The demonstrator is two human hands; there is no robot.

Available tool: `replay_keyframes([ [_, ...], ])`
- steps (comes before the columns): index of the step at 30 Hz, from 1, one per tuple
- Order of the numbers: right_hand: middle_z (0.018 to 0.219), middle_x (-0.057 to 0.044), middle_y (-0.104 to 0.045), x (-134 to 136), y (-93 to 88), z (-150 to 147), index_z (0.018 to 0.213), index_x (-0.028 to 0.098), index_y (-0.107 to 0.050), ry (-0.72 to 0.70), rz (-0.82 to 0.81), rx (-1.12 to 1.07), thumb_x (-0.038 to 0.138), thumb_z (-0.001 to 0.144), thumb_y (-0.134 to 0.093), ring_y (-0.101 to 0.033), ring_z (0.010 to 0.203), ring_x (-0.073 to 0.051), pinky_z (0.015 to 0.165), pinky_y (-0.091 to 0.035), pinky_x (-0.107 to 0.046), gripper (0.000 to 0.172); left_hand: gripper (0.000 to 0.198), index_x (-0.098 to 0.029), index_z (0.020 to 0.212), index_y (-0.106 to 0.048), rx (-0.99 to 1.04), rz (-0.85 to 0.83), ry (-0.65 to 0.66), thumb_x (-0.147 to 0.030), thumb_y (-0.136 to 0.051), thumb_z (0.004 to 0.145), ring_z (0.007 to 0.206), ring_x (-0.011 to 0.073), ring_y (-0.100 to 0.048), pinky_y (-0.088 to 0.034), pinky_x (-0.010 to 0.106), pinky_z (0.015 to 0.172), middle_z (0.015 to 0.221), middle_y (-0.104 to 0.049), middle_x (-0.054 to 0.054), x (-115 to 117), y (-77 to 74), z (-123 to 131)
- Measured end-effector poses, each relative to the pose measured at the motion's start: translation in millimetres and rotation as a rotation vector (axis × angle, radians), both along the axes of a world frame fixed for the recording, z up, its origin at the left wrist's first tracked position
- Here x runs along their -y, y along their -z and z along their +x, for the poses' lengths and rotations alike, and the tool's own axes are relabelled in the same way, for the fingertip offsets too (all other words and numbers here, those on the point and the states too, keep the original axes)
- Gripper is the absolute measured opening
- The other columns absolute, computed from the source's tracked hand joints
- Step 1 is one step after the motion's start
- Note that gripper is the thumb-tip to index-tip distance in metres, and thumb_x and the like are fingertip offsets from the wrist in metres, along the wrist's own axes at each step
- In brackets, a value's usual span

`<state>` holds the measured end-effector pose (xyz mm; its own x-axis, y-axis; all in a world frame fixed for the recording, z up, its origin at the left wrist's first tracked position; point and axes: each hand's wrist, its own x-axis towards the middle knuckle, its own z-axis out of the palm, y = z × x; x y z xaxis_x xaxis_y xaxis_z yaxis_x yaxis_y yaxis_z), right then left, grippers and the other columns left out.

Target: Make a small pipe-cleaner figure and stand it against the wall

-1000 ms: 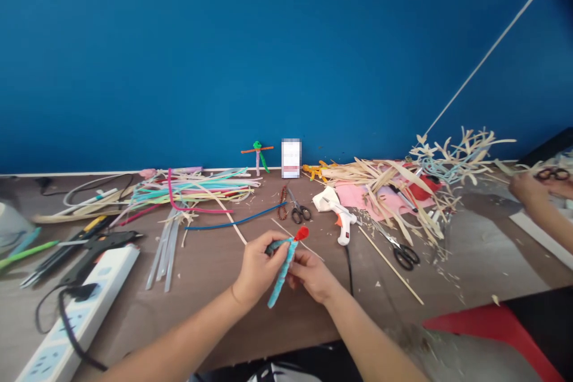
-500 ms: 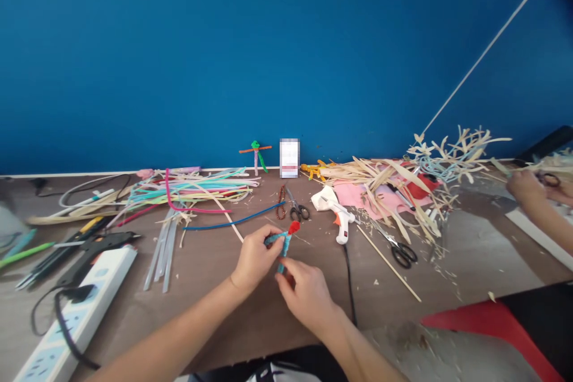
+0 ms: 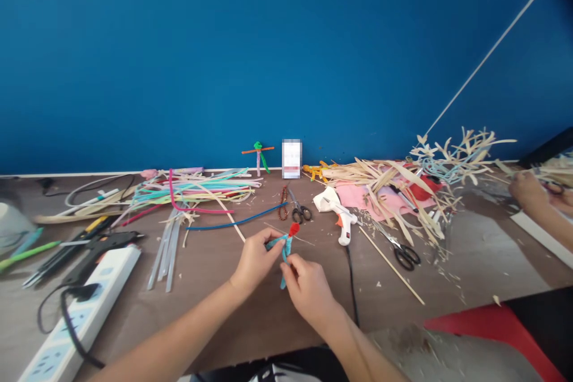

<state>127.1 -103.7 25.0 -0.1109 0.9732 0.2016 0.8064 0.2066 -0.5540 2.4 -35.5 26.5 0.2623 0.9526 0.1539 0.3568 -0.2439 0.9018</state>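
Light-blue pipe-cleaner piece (image 3: 287, 245) with red tip (image 3: 294, 229): one, held over the table (image 3: 156, 316) between both hands. Left hand (image 3: 253, 259): grip narrow, thumb and fingers pinching its side branch. Right hand (image 3: 312, 287): grip narrow, pinching the stem below the tip. Beyond the hands: dark-blue pipe cleaner (image 3: 237, 222), one; black-handled scissors (image 3: 301, 213), one pair; to their right, white glue gun (image 3: 345, 228), one, black cord attached.

A black plug (image 3: 84, 292) sits in a white power strip (image 3: 113, 268).
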Motion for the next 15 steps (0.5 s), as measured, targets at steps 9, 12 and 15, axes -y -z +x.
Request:
replay_keyframes([
  [9, 0.064, -0.002, -0.059, -2, -46.6, 32, 0.074, 0.017, -0.055, -0.003, 0.035, 0.206, 0.02, 0.085, -0.036, -0.053, 0.058, -0.011, 0.054, -0.026, -0.023, 0.023, 0.019, -0.018, 0.084, -0.061, -0.365, 0.523, 0.233, -0.023, -0.043, 0.081, 0.068, 0.0134, -0.054, -0.039, 0.023, 0.063, 0.072, -0.063, 0.004, 4, -6.2, -17],
  [12, 0.07, -0.002, -0.058, -10, -64.9, 41, 0.074, 0.018, -0.058, -0.083, 0.071, 0.217, 0.019, 0.084, -0.039, -0.052, 0.065, -0.011, 0.059, -0.03, -0.022, 0.022, 0.019, -0.017, 0.086, -0.06, -0.418, 0.648, 0.377, -0.02, -0.041, 0.082, 0.064, 0.0124, -0.05, -0.037, 0.022, 0.06, 0.068, -0.06, 0.004, 3, -14.2, -19],
  [15, 0.071, -0.002, -0.055, -18, -83.4, 45, 0.069, 0.018, -0.06, -0.228, 0.13, 0.255, 0.017, 0.082, -0.043, -0.048, 0.071, -0.012, 0.065, -0.034, -0.023, 0.021, 0.021, -0.017, 0.083, -0.059, -0.485, 0.723, 0.502, -0.019, -0.038, 0.083, 0.06, 0.012, -0.047, -0.034, 0.022, 0.056, 0.063, -0.055, 0.003, 1, -23.6, -21],
])
